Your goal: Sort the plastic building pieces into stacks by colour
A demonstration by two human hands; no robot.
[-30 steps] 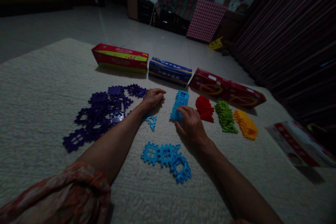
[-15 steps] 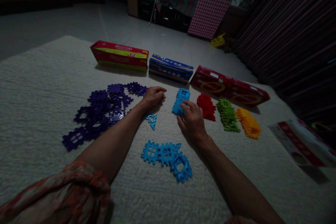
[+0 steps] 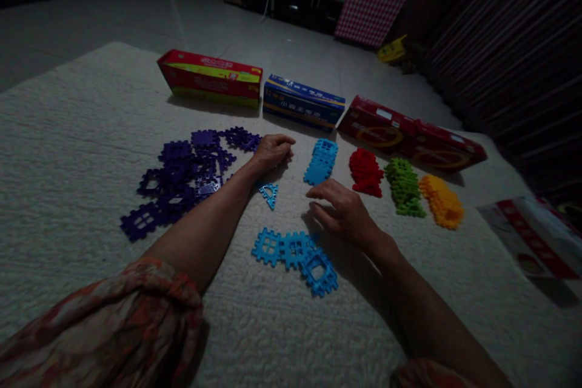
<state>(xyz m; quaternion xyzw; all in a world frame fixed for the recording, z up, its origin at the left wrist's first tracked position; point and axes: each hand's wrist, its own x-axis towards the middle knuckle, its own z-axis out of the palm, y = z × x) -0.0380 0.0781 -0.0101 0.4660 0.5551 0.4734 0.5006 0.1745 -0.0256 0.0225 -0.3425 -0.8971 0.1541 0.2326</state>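
My right hand (image 3: pixel 348 212) hovers above the mat with thumb and fingers apart, holding nothing. Just beyond its fingertips lies a stack of light blue toothed building plates (image 3: pixel 321 162). Nearer to me is a group of overlapping light blue plates (image 3: pixel 295 250), some with window openings. My left hand (image 3: pixel 274 151) rests on the mat, fingers loosely bent, and nothing shows in it. Below it lies a light blue triangular piece (image 3: pixel 270 195). A spread-out heap of purple plates (image 3: pixel 175 173) is left of that hand, partly behind my forearm.
Right of the blue stack are red pieces (image 3: pixel 366 171), green pieces (image 3: pixel 404 188) and yellow pieces (image 3: pixel 441 201). Behind stand a red-and-yellow box (image 3: pixel 211 80), a blue box (image 3: pixel 302 104) and dark red boxes (image 3: pixel 409 133). A white-and-red box (image 3: pixel 534 236) sits at the right edge of the mat (image 3: pixel 82 127).
My right hand has drawn back from the light blue stack toward me, its fingers off the plates. My left hand stays by the purple heap. The view has tilted down slightly.
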